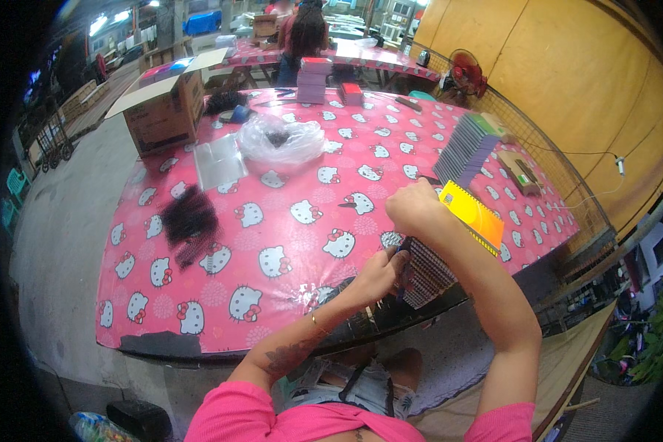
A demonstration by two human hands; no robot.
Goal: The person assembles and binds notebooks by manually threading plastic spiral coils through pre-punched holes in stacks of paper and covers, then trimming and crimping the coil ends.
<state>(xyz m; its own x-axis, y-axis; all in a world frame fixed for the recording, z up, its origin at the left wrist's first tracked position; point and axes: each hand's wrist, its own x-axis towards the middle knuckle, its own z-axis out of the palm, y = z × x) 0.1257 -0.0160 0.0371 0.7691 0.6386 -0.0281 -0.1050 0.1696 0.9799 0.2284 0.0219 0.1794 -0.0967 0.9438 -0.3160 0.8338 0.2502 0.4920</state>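
Note:
My left hand (pixel 381 277) is closed at the side of a stack of spiral-bound notebooks (pixel 429 276) by the table's near edge. Something thin and dark blue shows at its fingers, too small to name. Just beyond that stack my right hand (pixel 417 208) is bent over with its fingers curled under, and whatever they grip is hidden. Beside my right forearm lies a yellow-orange notebook (pixel 475 215) with a yellow spiral. A tall stack of notebooks (pixel 465 149) rises behind it. Black binding coils (pixel 188 222) lie in a loose pile at the left.
On the pink cat-print table (pixel 295 243) sit an open cardboard box (pixel 163 110), a clear plastic bag (pixel 283 144), clear sheets (pixel 220 163) and red-topped stacks (pixel 314 82) at the back. A red fan (pixel 467 72) stands at the far right. A person (pixel 307 37) is at another table.

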